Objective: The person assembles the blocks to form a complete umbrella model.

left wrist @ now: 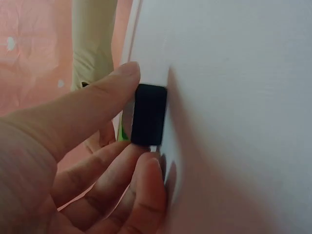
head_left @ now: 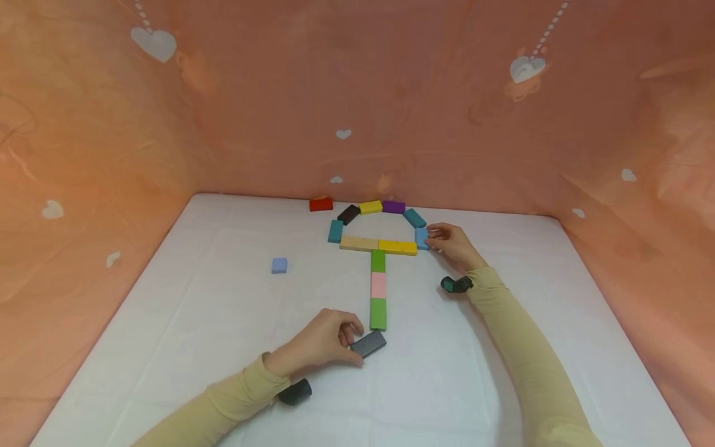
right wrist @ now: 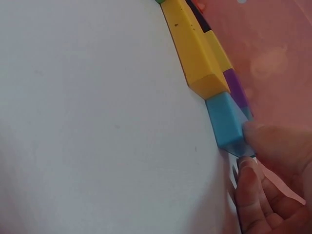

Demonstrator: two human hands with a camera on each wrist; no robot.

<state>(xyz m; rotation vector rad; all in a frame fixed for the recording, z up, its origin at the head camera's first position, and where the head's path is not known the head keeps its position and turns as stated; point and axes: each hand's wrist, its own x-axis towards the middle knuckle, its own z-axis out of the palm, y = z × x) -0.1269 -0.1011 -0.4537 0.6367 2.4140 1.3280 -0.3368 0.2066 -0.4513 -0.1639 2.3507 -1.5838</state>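
Note:
My left hand (head_left: 321, 338) pinches a dark grey block (head_left: 368, 344) between thumb and fingers, just below the end of a straight green and pink column. In the left wrist view the same block (left wrist: 149, 115) looks almost black. At the arch's right end, my right hand (head_left: 455, 244) holds a light blue block (head_left: 421, 238), thumb on it and fingertips at its outer end. That block (right wrist: 226, 122) meets the end of a yellow-orange block (right wrist: 195, 48). The column joins a green block (head_left: 378, 261), a pink block (head_left: 378, 285) and another green block (head_left: 378, 314).
Above a beige block (head_left: 359, 243), an arch runs through a teal block (head_left: 335, 231), a black block (head_left: 349, 215), a yellow block (head_left: 370, 207), a purple block (head_left: 393, 207) and another teal block (head_left: 414, 218). A red block (head_left: 321, 205) and a periwinkle block (head_left: 279, 266) lie apart.

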